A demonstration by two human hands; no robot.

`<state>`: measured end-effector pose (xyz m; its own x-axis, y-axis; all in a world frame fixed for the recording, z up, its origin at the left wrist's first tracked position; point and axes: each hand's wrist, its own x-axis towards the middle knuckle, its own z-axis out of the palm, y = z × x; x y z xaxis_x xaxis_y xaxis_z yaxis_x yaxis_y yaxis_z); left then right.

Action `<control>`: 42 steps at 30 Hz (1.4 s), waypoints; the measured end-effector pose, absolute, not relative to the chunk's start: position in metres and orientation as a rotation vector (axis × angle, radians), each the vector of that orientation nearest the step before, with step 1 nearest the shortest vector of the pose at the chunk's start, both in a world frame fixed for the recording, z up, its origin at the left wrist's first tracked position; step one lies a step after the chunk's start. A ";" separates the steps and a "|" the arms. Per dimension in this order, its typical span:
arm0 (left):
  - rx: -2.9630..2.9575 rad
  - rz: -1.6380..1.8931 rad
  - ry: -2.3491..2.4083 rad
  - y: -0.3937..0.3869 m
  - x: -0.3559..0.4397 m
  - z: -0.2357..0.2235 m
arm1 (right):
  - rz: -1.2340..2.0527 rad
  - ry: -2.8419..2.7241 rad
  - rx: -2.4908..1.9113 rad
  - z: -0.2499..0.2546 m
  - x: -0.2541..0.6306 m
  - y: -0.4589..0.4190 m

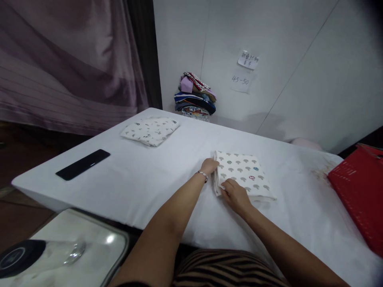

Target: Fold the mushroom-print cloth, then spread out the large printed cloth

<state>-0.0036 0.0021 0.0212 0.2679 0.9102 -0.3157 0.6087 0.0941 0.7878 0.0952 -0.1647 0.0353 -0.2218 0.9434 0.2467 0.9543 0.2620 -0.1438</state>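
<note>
A folded white cloth with grey mushroom prints, plus a few blue and red ones, lies on the white-covered table. At its left edge my left hand is closed on the fabric, fingertips partly hidden; a bracelet circles that wrist. My right hand pinches the near-left corner of the same cloth, thumb and fingers together. Farther left, a second folded white cloth with small dark prints lies flat, apart from both hands.
A black phone-like slab lies on the table's left part. A red bag stands at the right edge. Folded clothes are piled by the wall behind. At lower left, a clear bottle with a black end rests on a white surface.
</note>
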 end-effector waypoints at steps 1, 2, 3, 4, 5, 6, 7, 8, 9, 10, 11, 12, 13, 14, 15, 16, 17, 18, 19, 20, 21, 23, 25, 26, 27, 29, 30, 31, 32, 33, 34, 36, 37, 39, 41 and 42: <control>1.601 0.417 1.430 0.002 -0.003 0.019 | -0.053 -2.250 -1.745 0.034 0.095 -0.164; 1.593 0.424 1.427 0.001 -0.003 0.018 | -0.053 -2.249 -1.737 0.033 0.094 -0.164; 1.586 0.427 1.425 0.002 -0.003 0.017 | -0.057 -2.250 -1.731 0.032 0.094 -0.164; 1.579 0.427 1.424 0.002 -0.003 0.017 | -0.063 -2.248 -1.725 0.030 0.093 -0.163; 1.574 0.425 1.423 0.002 -0.003 0.016 | -0.071 -2.247 -1.719 0.029 0.093 -0.163; 1.569 0.421 1.422 0.003 -0.003 0.016 | -0.081 -2.244 -1.715 0.028 0.092 -0.163; 1.565 0.417 1.421 0.003 -0.004 0.016 | -0.087 -2.245 -1.712 0.027 0.092 -0.162; 1.563 0.412 1.422 0.004 -0.004 0.016 | -0.089 -2.251 -1.710 0.026 0.091 -0.162; 1.562 0.408 1.422 0.004 -0.005 0.015 | -0.087 -2.261 -1.707 0.026 0.090 -0.162; 1.563 0.403 1.422 0.005 -0.005 0.015 | -0.078 -2.276 -1.704 0.025 0.089 -0.161; 1.564 0.398 1.421 0.005 -0.006 0.015 | -0.066 -2.289 -1.704 0.026 0.089 -0.161; 1.566 0.394 1.418 0.004 -0.006 0.015 | -0.054 -2.299 -1.705 0.026 0.088 -0.161; 1.569 0.389 1.417 0.004 -0.007 0.015 | -0.049 -2.308 -1.704 0.026 0.087 -0.161; 1.572 0.385 1.417 0.003 -0.007 0.015 | -0.050 -2.315 -1.702 0.027 0.086 -0.162; 1.576 0.381 1.420 0.003 -0.007 0.015 | -0.055 -2.326 -1.695 0.028 0.085 -0.163; 1.580 0.378 1.425 0.002 -0.007 0.016 | -0.062 -2.339 -1.683 0.028 0.085 -0.164; 1.585 0.377 1.431 0.001 -0.008 0.017 | -0.067 -2.356 -1.665 0.029 0.084 -0.164; 1.591 0.379 1.440 0.000 -0.008 0.018 | -0.070 -2.372 -1.646 0.029 0.084 -0.165; 1.599 0.385 1.449 0.000 -0.008 0.019 | -0.072 -2.382 -1.631 0.029 0.084 -0.165; 1.609 0.393 1.458 0.000 -0.009 0.020 | -0.074 -2.389 -1.623 0.028 0.083 -0.166; 1.620 0.405 1.467 0.000 -0.009 0.021 | -0.078 -2.390 -1.623 0.027 0.083 -0.165; 1.644 0.432 1.477 0.002 -0.009 0.024 | -0.085 -2.394 -1.636 0.025 0.083 -0.165; 1.668 0.455 1.473 0.006 -0.006 0.026 | -0.088 -2.405 -1.649 0.024 0.083 -0.164; 1.678 0.464 1.469 0.008 -0.004 0.028 | -0.089 -2.410 -1.653 0.023 0.082 -0.163; 1.687 0.472 1.468 0.011 -0.002 0.029 | -0.088 -2.413 -1.656 0.023 0.082 -0.163; 1.702 0.487 1.473 0.017 0.004 0.031 | -0.088 -2.415 -1.657 0.022 0.082 -0.163; 1.706 0.495 1.480 0.020 0.007 0.031 | -0.088 -2.416 -1.653 0.021 0.082 -0.163; 1.708 0.506 1.489 0.022 0.009 0.031 | -0.084 -2.420 -1.646 0.020 0.082 -0.163; 1.708 0.518 1.502 0.024 0.011 0.030 | -0.080 -2.420 -1.642 0.020 0.082 -0.163; 1.703 0.534 1.519 0.025 0.013 0.029 | -0.073 -2.418 -1.640 0.019 0.082 -0.163; 1.695 0.550 1.539 0.026 0.013 0.027 | -0.067 -2.414 -1.639 0.018 0.082 -0.164; 1.669 0.574 1.587 0.027 0.013 0.022 | -0.063 -2.403 -1.630 0.017 0.081 -0.165; 1.654 0.581 1.609 0.027 0.012 0.020 | -0.065 -2.398 -1.621 0.017 0.081 -0.165; 1.633 0.581 1.639 0.027 0.010 0.016 | -0.076 -2.394 -1.603 0.017 0.080 -0.166; 1.628 0.576 1.647 0.028 0.009 0.013 | -0.101 -2.395 -1.606 0.017 0.078 -0.166; 1.630 0.573 1.646 0.029 0.009 0.013 | -0.121 -2.397 -1.614 0.017 0.077 -0.166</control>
